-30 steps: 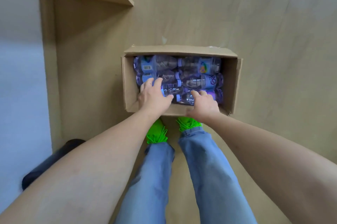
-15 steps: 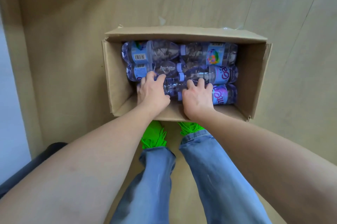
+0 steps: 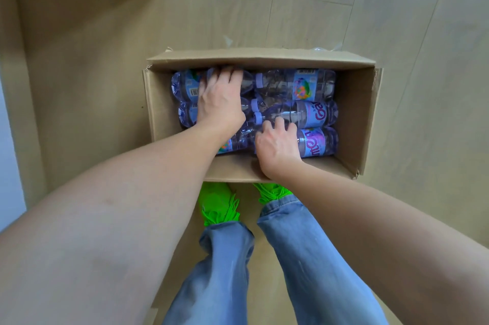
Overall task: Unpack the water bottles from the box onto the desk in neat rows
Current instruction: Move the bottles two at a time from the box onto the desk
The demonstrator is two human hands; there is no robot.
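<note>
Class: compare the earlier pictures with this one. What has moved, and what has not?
The left hand reached from the near bottles to the far row, fingers over a far-left bottle. The right hand stayed on the near row. The bottles remain lying in the box; none lifted out.

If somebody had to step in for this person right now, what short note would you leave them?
Left hand: spread over a bottle at the box's far left, not clearly gripping.
Right hand: fingers curled over the near right bottle; no lift visible.
Cardboard box: open on the floor by the feet, water bottles lying on their sides in rows.
Done: nothing unpacked as far as this view shows; the box looks full.
Left: lift out every bottle and line them up on the desk, which is barely in view.
</note>
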